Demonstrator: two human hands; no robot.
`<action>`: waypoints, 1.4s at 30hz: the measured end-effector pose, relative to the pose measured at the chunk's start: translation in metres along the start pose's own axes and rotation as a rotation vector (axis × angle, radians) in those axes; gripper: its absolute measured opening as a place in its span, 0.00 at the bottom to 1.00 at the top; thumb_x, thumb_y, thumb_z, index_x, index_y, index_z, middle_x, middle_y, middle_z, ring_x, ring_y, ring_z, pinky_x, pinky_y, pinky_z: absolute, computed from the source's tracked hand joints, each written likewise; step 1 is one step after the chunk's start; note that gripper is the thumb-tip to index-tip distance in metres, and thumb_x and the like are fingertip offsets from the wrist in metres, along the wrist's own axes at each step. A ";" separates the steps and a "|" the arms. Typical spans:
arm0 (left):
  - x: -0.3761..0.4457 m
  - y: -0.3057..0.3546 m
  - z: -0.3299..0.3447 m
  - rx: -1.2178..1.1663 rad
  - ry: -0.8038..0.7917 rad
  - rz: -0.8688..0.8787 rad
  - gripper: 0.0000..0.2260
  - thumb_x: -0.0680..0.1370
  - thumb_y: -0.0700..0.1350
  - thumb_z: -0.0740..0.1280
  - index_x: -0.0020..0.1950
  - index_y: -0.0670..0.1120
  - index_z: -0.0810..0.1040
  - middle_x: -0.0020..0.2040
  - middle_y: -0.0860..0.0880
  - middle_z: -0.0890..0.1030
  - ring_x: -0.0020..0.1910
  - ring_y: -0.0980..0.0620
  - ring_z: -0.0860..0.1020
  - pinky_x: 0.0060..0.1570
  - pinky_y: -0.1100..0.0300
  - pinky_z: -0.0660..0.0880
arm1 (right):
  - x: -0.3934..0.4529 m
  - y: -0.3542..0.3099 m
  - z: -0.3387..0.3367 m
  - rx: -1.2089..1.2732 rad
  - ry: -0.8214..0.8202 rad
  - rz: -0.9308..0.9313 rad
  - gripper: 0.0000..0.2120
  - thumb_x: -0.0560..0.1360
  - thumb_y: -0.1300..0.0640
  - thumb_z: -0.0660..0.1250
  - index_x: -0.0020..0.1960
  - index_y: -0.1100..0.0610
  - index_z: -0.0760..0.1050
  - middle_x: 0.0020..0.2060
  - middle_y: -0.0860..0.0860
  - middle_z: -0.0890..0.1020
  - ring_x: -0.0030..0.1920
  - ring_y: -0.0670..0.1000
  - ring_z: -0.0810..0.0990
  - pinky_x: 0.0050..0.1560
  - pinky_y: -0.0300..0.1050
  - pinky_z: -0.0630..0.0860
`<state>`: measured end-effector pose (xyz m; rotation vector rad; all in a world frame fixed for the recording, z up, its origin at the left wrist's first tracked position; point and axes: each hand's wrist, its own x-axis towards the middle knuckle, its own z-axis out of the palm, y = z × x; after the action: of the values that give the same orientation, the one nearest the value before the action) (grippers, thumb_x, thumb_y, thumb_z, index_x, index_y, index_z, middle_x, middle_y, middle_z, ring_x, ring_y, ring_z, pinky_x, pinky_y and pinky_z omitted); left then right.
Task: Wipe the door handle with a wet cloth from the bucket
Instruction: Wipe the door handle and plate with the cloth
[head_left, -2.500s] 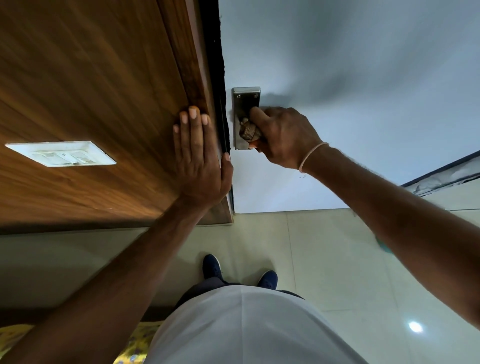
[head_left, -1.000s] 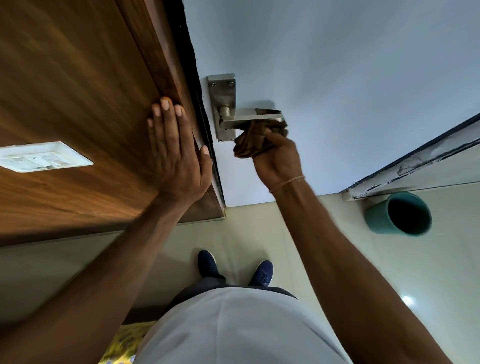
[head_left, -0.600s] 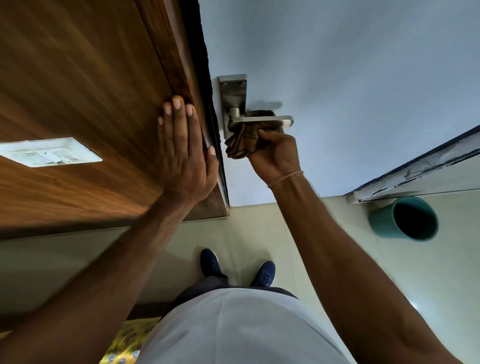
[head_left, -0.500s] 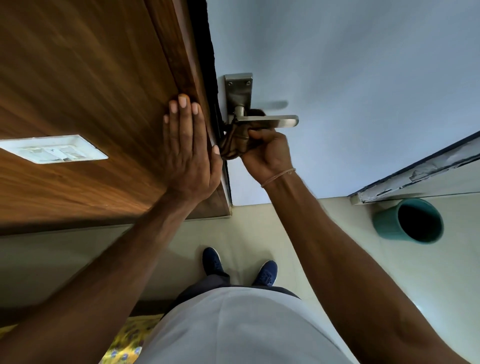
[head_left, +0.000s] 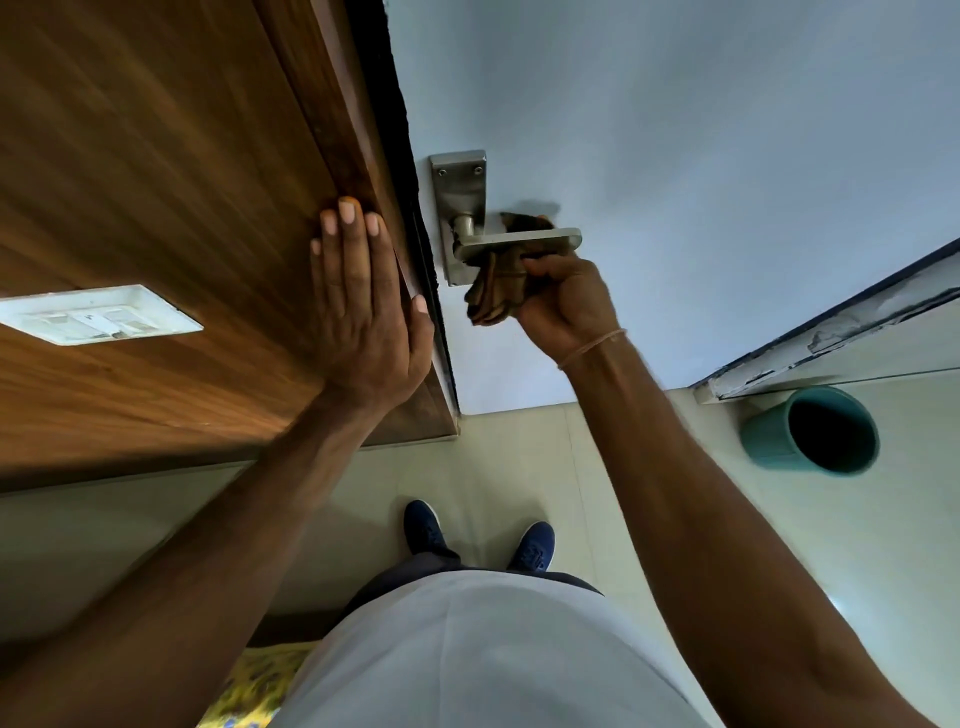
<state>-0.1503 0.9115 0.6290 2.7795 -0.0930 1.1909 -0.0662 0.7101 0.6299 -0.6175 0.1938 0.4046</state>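
Right hand grip: the right hand (head_left: 566, 301) is clenching a bunched brown cloth (head_left: 493, 293), fingers curled round it, just under the lever.
Cloth: it is pressing up against the underside of the door handle (head_left: 514, 243), with a scrap of it showing above the lever's far edge; the rest is hanging in folds to the left of the fist.
Door handle: the metal lever is sticking out to the right from its backplate (head_left: 457, 187) on the pale door (head_left: 701, 156), lying directly over the knuckles and touching the cloth.
Left hand grip: the left hand (head_left: 363, 312) is lying released and flat, fingers spread, against the wooden panel (head_left: 156, 182) beside the door's edge, grasping nothing.
Bucket: a teal bucket (head_left: 810, 431) is sitting on the tiled floor (head_left: 519, 467) to the right, well apart from the handle, close below a chipped frame edge (head_left: 831, 332).
Other things: a white switch plate (head_left: 98, 314) is sitting on the wood well left of the flat hand; two blue shoes (head_left: 478, 535) are standing on the floor below.
In the way: the lever is hiding part of the cloth and the fingertips.
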 end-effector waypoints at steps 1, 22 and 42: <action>0.000 0.001 0.000 0.004 0.005 -0.002 0.34 0.83 0.46 0.63 0.84 0.32 0.57 0.82 0.29 0.63 0.84 0.31 0.59 0.86 0.38 0.56 | -0.002 -0.008 -0.005 -0.042 -0.010 -0.037 0.32 0.70 0.75 0.57 0.73 0.63 0.70 0.65 0.68 0.75 0.67 0.72 0.74 0.72 0.75 0.70; 0.001 0.008 -0.002 0.004 0.000 -0.024 0.33 0.84 0.47 0.61 0.84 0.31 0.56 0.82 0.28 0.62 0.84 0.29 0.59 0.86 0.38 0.56 | -0.021 -0.006 -0.019 -0.840 0.449 -0.603 0.22 0.71 0.69 0.74 0.62 0.51 0.84 0.56 0.53 0.88 0.57 0.59 0.88 0.60 0.62 0.85; 0.002 0.001 -0.011 -0.131 -0.009 -0.002 0.33 0.84 0.50 0.57 0.85 0.33 0.57 0.83 0.30 0.62 0.86 0.36 0.55 0.86 0.41 0.53 | -0.067 0.027 0.063 -0.433 0.556 -0.336 0.19 0.72 0.71 0.79 0.60 0.64 0.81 0.53 0.58 0.88 0.54 0.56 0.89 0.58 0.50 0.86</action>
<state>-0.1569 0.9116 0.6377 2.6716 -0.1633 1.1288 -0.1346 0.7466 0.6859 -1.1653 0.5319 -0.0667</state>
